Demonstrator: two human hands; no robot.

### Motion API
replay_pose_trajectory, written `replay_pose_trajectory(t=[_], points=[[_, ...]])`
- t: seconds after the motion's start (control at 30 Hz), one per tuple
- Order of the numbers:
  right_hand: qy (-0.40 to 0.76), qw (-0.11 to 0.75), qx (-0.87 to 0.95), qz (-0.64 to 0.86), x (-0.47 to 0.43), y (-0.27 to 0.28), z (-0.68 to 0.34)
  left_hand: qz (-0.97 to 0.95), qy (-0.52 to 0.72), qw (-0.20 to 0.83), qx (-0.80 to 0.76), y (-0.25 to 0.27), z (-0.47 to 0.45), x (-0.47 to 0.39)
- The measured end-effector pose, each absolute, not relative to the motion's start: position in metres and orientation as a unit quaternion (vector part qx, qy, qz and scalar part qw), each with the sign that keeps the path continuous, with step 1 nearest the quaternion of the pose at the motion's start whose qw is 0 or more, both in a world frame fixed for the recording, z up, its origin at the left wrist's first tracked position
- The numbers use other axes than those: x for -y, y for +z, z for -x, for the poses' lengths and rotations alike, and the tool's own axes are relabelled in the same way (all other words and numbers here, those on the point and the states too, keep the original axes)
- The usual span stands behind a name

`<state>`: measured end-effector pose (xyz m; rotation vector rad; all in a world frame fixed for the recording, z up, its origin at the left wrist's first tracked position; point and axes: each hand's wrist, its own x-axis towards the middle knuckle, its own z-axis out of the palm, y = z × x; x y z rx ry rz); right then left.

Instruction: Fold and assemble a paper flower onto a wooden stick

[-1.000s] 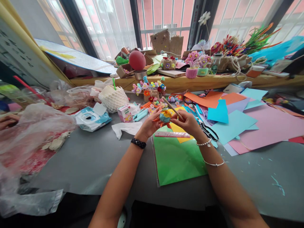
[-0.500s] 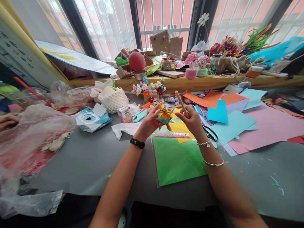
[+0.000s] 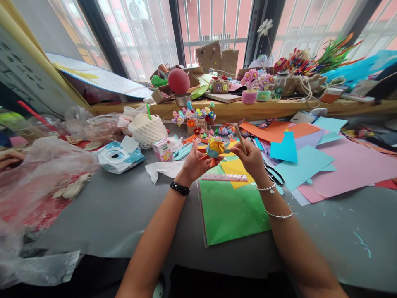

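Observation:
A small paper flower (image 3: 215, 147), with yellow petals inside, blue ones around them and orange ones below, rests in my left hand (image 3: 197, 164). The thumb and fingers of that hand curl around its base. In my right hand (image 3: 252, 159) a thin wooden stick (image 3: 239, 137) is pinched, its upper end tilted away from me. Its lower part is hidden by the fingers, close to the flower's right side. Below the hands lie a pink ruler (image 3: 223, 177), yellow paper (image 3: 237, 170) and a green sheet (image 3: 232, 219). Black-handled scissors (image 3: 276, 175) lie by my right wrist.
Coloured paper sheets (image 3: 350, 171) spread across the right. On the left are a wipes pack (image 3: 119, 155), a small box (image 3: 162, 150), a netted white fruit (image 3: 148, 130) and plastic bags (image 3: 58, 165). Another person's hand (image 3: 10, 159) shows at the left edge.
My left hand has turned palm-up, tipping the flower so its open top now leans to the right. The stick in my right hand has shifted slightly to the right.

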<state>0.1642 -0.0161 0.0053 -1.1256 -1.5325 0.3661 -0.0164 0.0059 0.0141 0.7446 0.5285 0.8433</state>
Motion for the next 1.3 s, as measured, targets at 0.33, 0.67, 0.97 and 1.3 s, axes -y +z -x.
replay_pose_trajectory(t=[0.33,0.67,0.97,1.3], points=[[0.163,0.590,0.589,0.528,0.013,0.002,-0.164,-0.498,0.467,0.681,-0.268,0.006,0.009,-0.001],[0.276,0.563,0.612,0.482,0.011,-0.002,-0.154,-0.478,0.553,0.620,-0.285,-0.002,0.004,-0.009],[0.259,0.510,0.691,0.442,0.014,-0.003,-0.152,-0.483,0.540,0.608,-0.324,0.002,0.005,-0.009],[0.125,0.478,0.795,0.353,0.018,0.000,-0.153,-0.516,0.446,0.593,-0.429,0.002,0.002,-0.005]])
